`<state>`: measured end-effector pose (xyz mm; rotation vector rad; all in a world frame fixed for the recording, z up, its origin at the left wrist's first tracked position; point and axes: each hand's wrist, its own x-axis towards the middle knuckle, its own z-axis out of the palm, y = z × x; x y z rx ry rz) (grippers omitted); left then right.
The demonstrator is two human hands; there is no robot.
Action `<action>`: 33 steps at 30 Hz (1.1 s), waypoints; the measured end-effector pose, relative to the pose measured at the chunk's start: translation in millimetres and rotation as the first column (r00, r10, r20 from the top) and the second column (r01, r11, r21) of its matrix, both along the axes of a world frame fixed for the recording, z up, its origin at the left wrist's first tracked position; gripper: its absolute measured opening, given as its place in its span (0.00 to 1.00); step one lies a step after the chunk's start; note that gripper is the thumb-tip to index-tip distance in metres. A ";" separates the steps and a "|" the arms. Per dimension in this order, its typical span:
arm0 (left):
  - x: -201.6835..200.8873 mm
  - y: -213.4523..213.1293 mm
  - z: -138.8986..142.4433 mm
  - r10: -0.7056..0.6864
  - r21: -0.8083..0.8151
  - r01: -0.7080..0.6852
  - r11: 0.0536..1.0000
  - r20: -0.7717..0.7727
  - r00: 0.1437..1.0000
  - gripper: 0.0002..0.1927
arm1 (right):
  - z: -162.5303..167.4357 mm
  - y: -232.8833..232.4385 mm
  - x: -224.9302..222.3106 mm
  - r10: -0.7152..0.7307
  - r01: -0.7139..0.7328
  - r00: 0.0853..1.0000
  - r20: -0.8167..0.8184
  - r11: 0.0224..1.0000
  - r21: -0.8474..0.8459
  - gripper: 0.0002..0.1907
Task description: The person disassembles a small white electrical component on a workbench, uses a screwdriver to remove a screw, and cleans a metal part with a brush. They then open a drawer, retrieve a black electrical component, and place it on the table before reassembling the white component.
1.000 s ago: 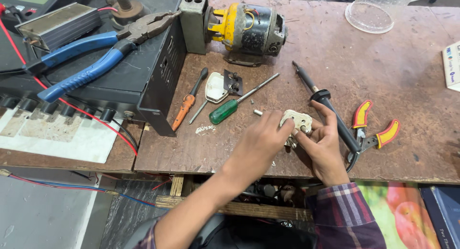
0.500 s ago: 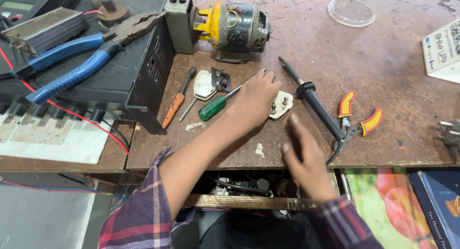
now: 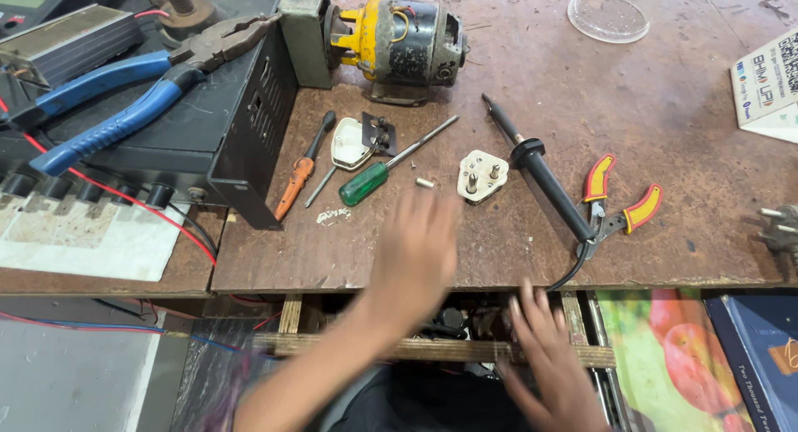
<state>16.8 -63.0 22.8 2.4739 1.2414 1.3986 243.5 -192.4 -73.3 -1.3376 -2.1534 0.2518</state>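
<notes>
Head view is showing the blurred left hand (image 3: 416, 249) hovering open and empty over the worn brown wooden tabletop (image 3: 648, 100), its fingers spread just below the small white three-pin plug top (image 3: 482, 175) that is lying pins-up, apart from the hand. The right hand (image 3: 549, 357) is hanging open and empty below the tabletop's front edge. A green-handled screwdriver (image 3: 366, 183) is lying left of the plug, and a black soldering iron (image 3: 540, 170) is lying just right of it.
</notes>
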 end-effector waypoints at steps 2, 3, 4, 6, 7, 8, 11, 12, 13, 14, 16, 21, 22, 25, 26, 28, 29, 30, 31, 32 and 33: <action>-5.3 -50.2 -16.4 -0.006 0.004 0.006 1.000 -0.022 1.000 0.14 | -24.7 -22.1 2.7 -0.081 0.054 0.984 0.157 0.984 0.167 0.43; -8.4 -64.6 -25.8 -0.019 0.013 0.019 1.000 -0.031 0.999 0.16 | -35.3 -26.1 2.4 -0.130 0.071 0.966 0.225 0.965 0.252 0.44; -10.4 -67.3 -35.4 0.065 0.111 -0.057 0.992 -0.072 0.995 0.16 | -42.8 -28.0 2.9 -0.175 0.120 0.966 0.192 0.956 0.267 0.42; -13.2 -70.0 -50.7 0.225 0.294 -0.177 0.939 -0.137 0.965 0.16 | -49.8 -30.7 -1.8 -0.272 0.230 0.954 0.125 0.934 0.273 0.38; -11.2 -72.4 -55.8 0.257 0.241 -0.224 0.944 -0.114 0.960 0.17 | -47.4 -30.3 -1.4 -0.323 0.294 0.930 0.174 0.940 0.172 0.36; -8.3 -71.2 -59.1 0.293 0.188 -0.272 0.944 -0.090 0.952 0.17 | -43.1 -26.3 -0.6 -0.366 0.359 0.901 0.231 0.930 0.076 0.35; -1.9 -76.2 -59.7 0.367 0.138 -0.348 0.927 -0.149 0.918 0.18 | -22.1 -32.0 -8.0 -0.466 0.484 0.823 0.326 0.875 0.030 0.28; -1.3 -76.3 -58.6 0.388 0.166 -0.360 0.918 -0.186 0.903 0.18 | -18.0 -29.4 -13.7 -0.503 0.510 0.800 0.326 0.857 0.070 0.26; -0.9 -77.7 -57.0 0.402 0.164 -0.373 0.913 -0.214 0.890 0.17 | -13.5 -28.7 -18.5 -0.516 0.521 0.796 0.315 0.850 0.077 0.25; -0.1 -79.2 -55.2 0.412 0.154 -0.385 0.910 -0.239 0.879 0.17 | -8.4 -29.7 -21.2 -0.529 0.532 0.789 0.313 0.843 0.082 0.25; 0.7 -82.0 -50.4 0.430 0.144 -0.405 0.903 -0.272 0.861 0.17 | -0.8 -31.3 -24.8 -0.541 0.540 0.783 0.309 0.836 0.095 0.25; -0.1 -79.9 -37.7 0.461 0.188 -0.422 0.887 -0.307 0.832 0.18 | 2.4 -29.1 -27.2 -0.569 0.565 0.763 0.306 0.818 0.112 0.25; -0.3 -79.3 -35.9 0.460 0.201 -0.416 0.887 -0.288 0.840 0.18 | 1.8 -28.1 -26.5 -0.563 0.555 0.770 0.300 0.823 0.121 0.25; -1.2 -76.8 -34.8 0.446 0.206 -0.403 0.892 -0.255 0.858 0.18 | -1.7 -21.4 -23.4 -0.541 0.523 0.789 0.290 0.840 0.144 0.27; -0.9 -75.9 -35.9 0.436 0.186 -0.398 0.898 -0.260 0.862 0.17 | -2.8 -17.9 -22.1 -0.532 0.512 0.795 0.292 0.846 0.150 0.28; -2.0 -74.4 -40.0 0.420 0.181 -0.384 0.906 -0.268 0.867 0.16 | -4.4 -11.8 -21.4 -0.510 0.489 0.806 0.301 0.860 0.146 0.29; -3.3 -73.7 -42.7 0.419 0.195 -0.377 0.906 -0.269 0.867 0.15 | -4.0 -8.8 -20.9 -0.494 0.476 0.812 0.310 0.869 0.139 0.29; -3.7 -73.0 -45.4 0.418 0.207 -0.372 0.905 -0.269 0.868 0.15 | -2.3 -5.4 -19.6 -0.477 0.461 0.818 0.322 0.878 0.131 0.29; -4.7 -72.4 -48.3 0.383 0.237 -0.330 0.914 -0.234 0.894 0.15 | 0.0 -2.7 -18.5 -0.457 0.453 0.828 0.324 0.886 0.093 0.29; -6.0 -70.9 -51.2 0.348 0.269 -0.291 0.918 -0.198 0.916 0.15 | 2.7 0.6 -17.3 -0.436 0.443 0.839 0.327 0.895 0.057 0.29; -5.4 -68.6 -54.3 0.314 0.304 -0.256 0.918 -0.160 0.936 0.15 | 6.0 6.1 -14.6 -0.412 0.429 0.849 0.331 0.903 0.024 0.30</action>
